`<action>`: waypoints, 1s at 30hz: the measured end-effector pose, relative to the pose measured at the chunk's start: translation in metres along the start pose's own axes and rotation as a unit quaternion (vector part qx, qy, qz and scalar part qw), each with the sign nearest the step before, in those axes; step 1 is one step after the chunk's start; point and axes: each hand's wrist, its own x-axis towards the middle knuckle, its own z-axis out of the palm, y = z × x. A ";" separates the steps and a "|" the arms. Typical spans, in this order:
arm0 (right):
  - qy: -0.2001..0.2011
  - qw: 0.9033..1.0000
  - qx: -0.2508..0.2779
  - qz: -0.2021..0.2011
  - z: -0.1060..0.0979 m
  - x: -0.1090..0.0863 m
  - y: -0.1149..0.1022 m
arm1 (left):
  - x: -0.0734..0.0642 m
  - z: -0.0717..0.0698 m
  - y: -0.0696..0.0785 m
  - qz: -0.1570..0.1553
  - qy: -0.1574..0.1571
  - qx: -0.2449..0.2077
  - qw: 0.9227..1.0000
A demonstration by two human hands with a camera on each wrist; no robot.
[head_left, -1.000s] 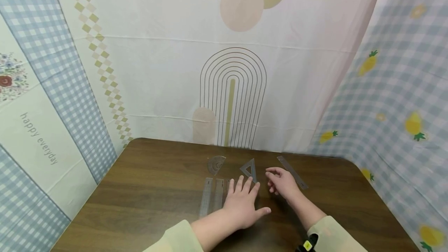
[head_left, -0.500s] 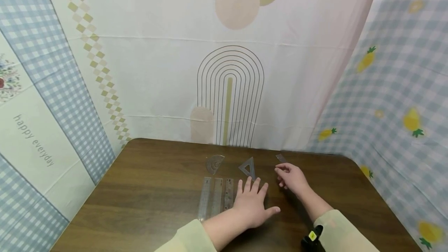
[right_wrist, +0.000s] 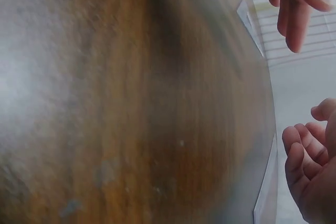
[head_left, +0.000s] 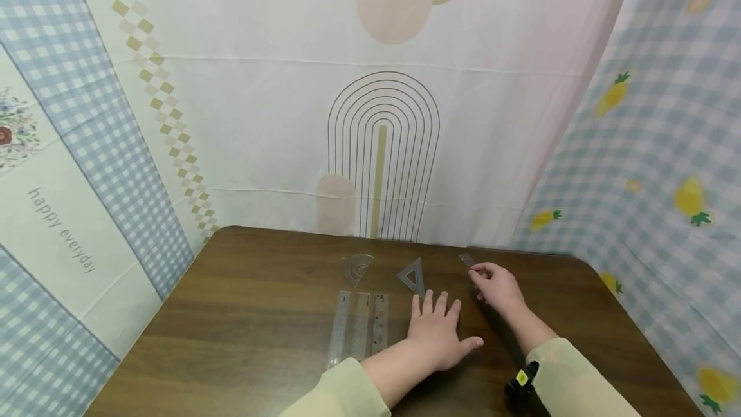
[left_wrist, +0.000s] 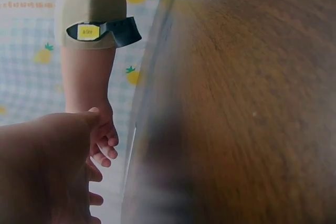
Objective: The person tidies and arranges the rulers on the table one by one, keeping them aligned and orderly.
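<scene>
My left hand is low over the wooden table with its fingers spread, just right of three clear rulers standing side by side. Beyond its fingertips lies a clear triangular set square. To its right, my right hand overlaps another clear ruler, whose far end alone shows past the fingers. In the right wrist view, the fingers of the right hand are loosely bent, with a gap to the thumb and nothing between them. The left hand appears above it there.
A clear protractor lies toward the back of the brown table, left of the set square. Patterned cloth hangs behind the table and along both sides. A black strap with a yellow tag is on the right sleeve.
Both hands have shifted to the right. My left hand has uncovered the third ruler, and my right hand now covers most of the ruler at the far right.
</scene>
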 end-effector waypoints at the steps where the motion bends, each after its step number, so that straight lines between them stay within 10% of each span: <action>1: 0.003 1.000 -0.009 -0.001 -0.002 0.001 0.001 | 0.001 0.000 0.001 0.001 -0.006 -0.003 1.000; 30: -0.057 0.987 -0.146 -0.027 -0.023 0.046 0.017 | 0.058 0.025 0.037 -0.044 -0.056 0.043 0.997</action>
